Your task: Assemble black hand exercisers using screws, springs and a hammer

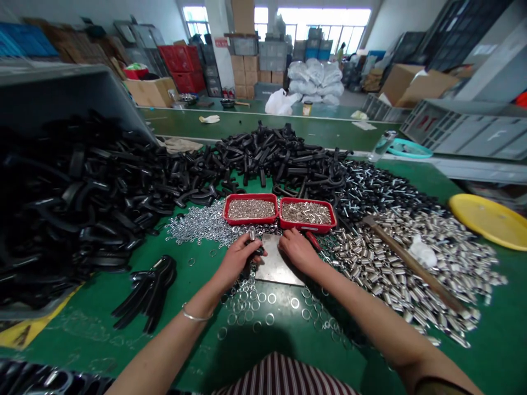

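Note:
My left hand (241, 257) is closed around a small black part with a ribbed silver piece (252, 235), perhaps a spring, standing up at its top. Beside it lies a flat metal plate (274, 269). My right hand (298, 248) rests at the plate's right edge with its fingers curled together; whatever they grip is hidden. Just beyond both hands stand two red trays, the left tray (251, 221) filled with tiny metal pieces and the right tray (308, 226) with small pins. A red-handled tool (313, 241) lies against the right tray, close to my right hand.
Black handles (90, 186) heap up on the left and along the back. Loose metal rings (249, 307) lie around the plate. At the right, silver cylinders (379, 263) surround a hammer (411, 263), near a yellow lid (489, 219). Several assembled handles (150, 291) lie front left.

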{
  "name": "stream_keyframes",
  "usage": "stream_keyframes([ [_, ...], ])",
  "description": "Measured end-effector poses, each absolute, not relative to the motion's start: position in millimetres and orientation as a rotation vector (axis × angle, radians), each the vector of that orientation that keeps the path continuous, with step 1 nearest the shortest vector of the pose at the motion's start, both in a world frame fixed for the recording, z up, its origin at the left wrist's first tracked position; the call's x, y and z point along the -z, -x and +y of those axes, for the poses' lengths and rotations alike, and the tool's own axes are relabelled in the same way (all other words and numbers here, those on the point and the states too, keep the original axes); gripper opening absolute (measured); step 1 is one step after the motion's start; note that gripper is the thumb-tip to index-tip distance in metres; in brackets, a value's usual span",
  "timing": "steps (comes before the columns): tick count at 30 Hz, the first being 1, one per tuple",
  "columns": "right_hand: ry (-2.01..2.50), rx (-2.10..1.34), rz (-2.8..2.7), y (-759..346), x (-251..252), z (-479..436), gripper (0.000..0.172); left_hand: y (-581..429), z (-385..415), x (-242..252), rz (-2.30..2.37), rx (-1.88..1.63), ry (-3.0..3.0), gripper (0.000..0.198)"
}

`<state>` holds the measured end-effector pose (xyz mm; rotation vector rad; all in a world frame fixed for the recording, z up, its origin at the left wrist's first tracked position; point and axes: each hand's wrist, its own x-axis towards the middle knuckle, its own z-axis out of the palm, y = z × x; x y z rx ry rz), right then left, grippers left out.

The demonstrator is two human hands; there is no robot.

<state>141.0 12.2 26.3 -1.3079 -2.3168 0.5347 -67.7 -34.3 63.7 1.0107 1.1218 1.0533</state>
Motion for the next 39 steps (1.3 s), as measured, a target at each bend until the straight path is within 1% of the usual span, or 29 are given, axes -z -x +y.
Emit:
stream_keyframes([
  [2, 1.300, -0.574, -2.262, -140.0, -30.8, 7.3, 0.011, 70.0, -30.7, -65.1, 1.208, -1.107, -1.122, 0.032],
  [3, 1.304, -0.673, -2.155, -139.6, -33.7, 2.3, 0.009, 67.9, -30.1, -64.8, 1.249, -1.149, -1.157, 0.032],
  [5, 1.264, -1.049, -1.761, -138.2, -39.2, -10.8, 0.011, 58.6, -30.0, -63.3, 1.283, -1.192, -1.231, 0.031],
  [7, 1.116, -1.473, -1.256, -135.8, -43.2, -25.0, 0.020, 45.6, -30.3, -61.2, 1.259, -1.203, -1.345, 0.029],
  [9, 0.962, -1.725, -0.889, -133.3, -45.3, -36.3, 0.026, 32.8, -30.4, -59.4, 1.237, -1.208, -1.470, 0.026],
  [13, 0.874, -1.873, -0.610, -133.4, -46.0, -44.4, 0.025, 16.0, -31.5, -57.5, 1.309, -1.183, -1.652, 0.021],
  [18, 0.862, -1.974, -0.640, -141.4, -45.5, -43.2, 0.024, 9.4, -34.0, -57.7, 1.376, -1.165, -1.672, 0.019],
  [20, 0.909, -1.920, -0.781, -144.3, -45.1, -44.5, 0.025, 7.9, -34.8, -58.7, 1.395, -1.156, -1.655, 0.019],
  [22, 1.000, -1.726, -1.009, -147.6, -44.4, -46.7, 0.025, 6.4, -35.8, -60.4, 1.398, -1.143, -1.643, 0.020],
  [25, 1.130, -1.126, -1.477, -154.1, -42.7, -49.7, 0.020, 5.1, -37.1, -63.2, 1.336, -1.122, -1.602, 0.021],
  [27, 1.110, -0.717, -1.763, -157.4, -41.2, -50.5, 0.016, 4.8, -37.4, -63.6, 1.275, -1.102, -1.555, 0.022],
  [29, 1.064, -0.444, -1.961, -158.6, -39.9, -50.8, 0.018, 4.5, -36.7, -61.8, 1.229, -1.086, -1.505, 0.023],
  [32, 1.086, -0.243, -2.139, -162.4, -39.6, -50.7, 0.029, 3.0, -35.0, -54.9, 1.192, -1.063, -1.365, 0.026],
  [35, 1.125, -0.248, -2.356, -187.2, -41.6, -46.7, 0.033, 2.3, -32.5, -45.0, 1.155, -1.031, -1.139, 0.033],
  [37, 1.346, -0.195, -2.447, -220.2, -43.4, -37.8, 0.030, 3.0, -29.4, -38.8, 1.125, -1.043, -1.029, 0.037],
  [39, 1.829, 0.034, -2.377, -259.9, -45.8, -22.5, 0.027, 3.3, -25.3, -34.3, 1.115, -1.095, -0.960, 0.039],
])
